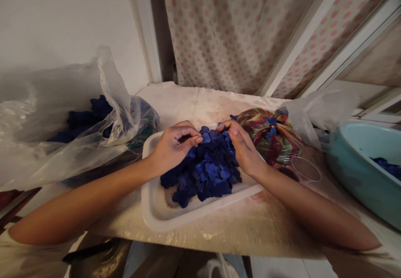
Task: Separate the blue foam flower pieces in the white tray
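Over a white tray (pixel 156 215), both of my hands are at a heap of dark blue, petal-shaped artificial flower pieces (pixel 213 171). My left hand (pixel 175 144) pinches the edge of a blue flower piece (pixel 207 135) between thumb and fingertips, above the heap's far side. Opposite it, my right hand (pixel 246 146) has its thumb and bent fingers drawn together by the heap's upper right edge. Whatever those right fingertips hold is hidden.
At left stands a clear plastic bag (pixel 115 102) with more blue pieces (pixel 100 106). Behind my right hand sits a striped, multicoloured bundle (pixel 266 138); a clear ring (pixel 306 168) lies near it. A turquoise basin (pixel 360 173) stands far right. A dotted curtain (pixel 219 31) hangs behind.
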Demonstrator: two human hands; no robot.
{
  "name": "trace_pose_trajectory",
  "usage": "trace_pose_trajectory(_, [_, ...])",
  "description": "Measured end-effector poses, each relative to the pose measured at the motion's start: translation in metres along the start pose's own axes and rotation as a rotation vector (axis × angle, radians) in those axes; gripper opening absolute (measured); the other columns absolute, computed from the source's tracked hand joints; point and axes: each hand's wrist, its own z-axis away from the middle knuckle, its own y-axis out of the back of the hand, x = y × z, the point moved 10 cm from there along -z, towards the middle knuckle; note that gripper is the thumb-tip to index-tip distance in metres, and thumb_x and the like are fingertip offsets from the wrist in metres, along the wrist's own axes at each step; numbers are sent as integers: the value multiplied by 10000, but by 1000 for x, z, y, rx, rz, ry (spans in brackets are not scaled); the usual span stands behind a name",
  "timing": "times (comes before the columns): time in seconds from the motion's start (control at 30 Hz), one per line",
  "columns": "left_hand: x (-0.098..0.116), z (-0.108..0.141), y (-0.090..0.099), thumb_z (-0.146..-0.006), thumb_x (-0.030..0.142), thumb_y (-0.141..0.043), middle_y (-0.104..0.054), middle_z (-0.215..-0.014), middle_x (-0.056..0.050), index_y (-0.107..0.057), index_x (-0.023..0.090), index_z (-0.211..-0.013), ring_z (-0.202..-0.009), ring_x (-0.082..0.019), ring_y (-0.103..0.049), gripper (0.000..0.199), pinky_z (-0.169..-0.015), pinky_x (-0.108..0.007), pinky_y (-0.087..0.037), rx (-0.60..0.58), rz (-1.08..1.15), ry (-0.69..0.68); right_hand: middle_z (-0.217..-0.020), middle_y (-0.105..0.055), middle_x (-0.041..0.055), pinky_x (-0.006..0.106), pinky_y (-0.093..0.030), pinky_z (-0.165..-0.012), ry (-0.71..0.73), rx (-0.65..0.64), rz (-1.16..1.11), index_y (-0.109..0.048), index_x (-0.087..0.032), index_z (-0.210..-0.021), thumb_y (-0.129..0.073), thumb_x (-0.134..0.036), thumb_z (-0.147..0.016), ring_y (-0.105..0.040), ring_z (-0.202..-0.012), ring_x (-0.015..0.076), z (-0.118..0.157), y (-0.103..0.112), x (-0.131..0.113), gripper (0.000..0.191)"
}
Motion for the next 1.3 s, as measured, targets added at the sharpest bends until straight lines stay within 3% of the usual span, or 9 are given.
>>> trace_pose_trajectory(0.17, [-2, 0, -4, -780, 268, -614, -558, -638, -7, -646, 156, -657, -574, -97, -503, 169, -526, -207, -390, -28, 6, 18, -843, -568, 21, 308, -407, -793, 57, -23, 107, -551, -212, -843, -516, -405, -853, -532, -839, 164, -2, -5, -4, 196])
trace_pose_trajectory(0.27, [-4, 0, -7, -780, 271, -613, -557, -639, -4, -647, 157, -663, -569, -96, -501, 167, -527, -208, -394, -39, 15, 26, -777, -548, 11, 296, -402, -756, 95, 11, 119, -550, -207, -772, -528, -326, -857, -522, -794, 154, -3, -3, -7, 148])
trace_pose_trajectory(0.37, [-6, 0, -7, -790, 273, -600, -561, -654, -6, -641, 159, -683, -586, -102, -513, 163, -533, -211, -396, -41, 17, 34, -719, -504, -4, 284, -377, -700, 57, 31, 101, -516, -199, -723, -509, -323, -870, -489, -724, 137, -3, 0, -3, 192])
trace_pose_trajectory(0.57, [-9, 0, -2, -794, 262, -586, -555, -659, -10, -626, 154, -668, -593, -104, -510, 172, -544, -219, -388, 1, 8, 65, -641, -362, -35, 262, -300, -584, -65, 216, -27, -405, -198, -676, -452, -379, -892, -361, -601, 107, -3, 22, 18, 286])
trace_pose_trajectory(0.8, [-13, 0, 5, -790, 258, -587, -543, -652, -4, -602, 146, -664, -576, -96, -501, 169, -521, -214, -373, 86, 42, 101, -592, -292, -42, 252, -262, -537, -52, 193, 8, -324, -197, -610, -435, -396, -900, -294, -559, 96, -5, 19, 10, 368])
trace_pose_trajectory(1.0, [-16, 2, 13, -785, 247, -591, -535, -648, 11, -580, 142, -684, -563, -79, -501, 147, -514, -195, -370, 175, 54, 106, -526, -236, -54, 247, -227, -494, -85, 183, 27, -267, -188, -528, -563, -416, -820, -241, -511, 77, -3, 18, 10, 474])
trace_pose_trajectory(1.17, [-16, 2, 11, -786, 250, -582, -529, -623, 15, -569, 135, -671, -535, -73, -475, 164, -496, -191, -356, 149, 29, 130, -639, -357, -28, 254, -316, -569, -78, 207, -70, -394, -202, -673, -466, -460, -859, -360, -604, 107, -2, 19, 15, 326])
trace_pose_trajectory(1.3, [-14, 1, 8, -793, 249, -577, -531, -649, 6, -567, 134, -668, -563, -81, -490, 170, -519, -199, -370, 111, 23, 113, -732, -382, -10, 263, -362, -619, -50, 278, -166, -405, -233, -808, -417, -467, -861, -414, -693, 132, 0, 24, 23, 241])
